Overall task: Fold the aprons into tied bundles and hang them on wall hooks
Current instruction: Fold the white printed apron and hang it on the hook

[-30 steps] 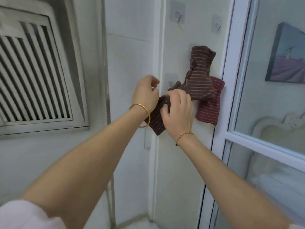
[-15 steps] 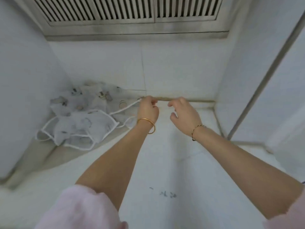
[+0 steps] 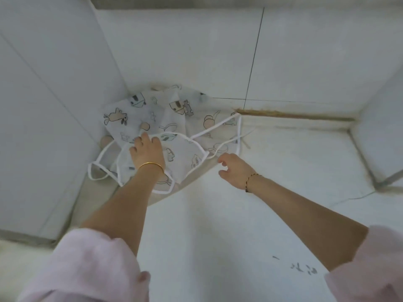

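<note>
**Reaching for apron [image 3: 152,118] in wall corner [image 3: 118,62]**

Heaped against the corner, its long axis runs rightward from it. Left hand [image 3: 147,154], off the tie [image 3: 239,131] it pinched half a second ago, presses the cloth; right hand [image 3: 236,168] curls beside a tie, grasp unclear.

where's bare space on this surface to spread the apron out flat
Bare: the wide white surface between both forearms, and the stretch from the right hand to the right wall, along the stained seam. Crowded: the left corner, where the printed apron and its straps lie, left hand on top.
</note>
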Motion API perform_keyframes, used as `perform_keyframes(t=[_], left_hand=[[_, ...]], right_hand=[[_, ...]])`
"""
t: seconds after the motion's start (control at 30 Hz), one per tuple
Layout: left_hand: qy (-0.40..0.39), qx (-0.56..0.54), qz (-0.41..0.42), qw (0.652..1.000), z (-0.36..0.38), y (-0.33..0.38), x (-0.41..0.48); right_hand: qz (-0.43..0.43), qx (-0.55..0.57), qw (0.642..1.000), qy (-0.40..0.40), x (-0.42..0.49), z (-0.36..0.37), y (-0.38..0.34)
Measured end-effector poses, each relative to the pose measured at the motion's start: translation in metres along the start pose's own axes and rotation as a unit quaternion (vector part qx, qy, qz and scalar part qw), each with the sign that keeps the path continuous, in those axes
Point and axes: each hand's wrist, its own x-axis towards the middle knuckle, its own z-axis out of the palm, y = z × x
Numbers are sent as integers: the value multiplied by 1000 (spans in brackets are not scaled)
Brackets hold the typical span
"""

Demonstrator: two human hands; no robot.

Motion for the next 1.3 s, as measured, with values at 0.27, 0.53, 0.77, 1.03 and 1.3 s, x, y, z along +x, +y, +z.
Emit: perform_keyframes(t=[0.27,0.53,0.77,1.03,1.3], left_hand=[[73,-278,176,942,-50,39,19],[-231,-459,329,793,-102,142,-27],[-403,-255,286,831,-75,186,-76],[-527,-301,197,770,-56,227,-157],[-460,-410,109,780,-72,264,-259]], right_hand=[[125,354,926,-41,-11,-3,-15],[165,645,697,268,-49,-49,46],[249,631,603,420,-108,-73,110],[300,607,575,459,-175,-66,156],[297,497,699,420,-315,-59,227]])
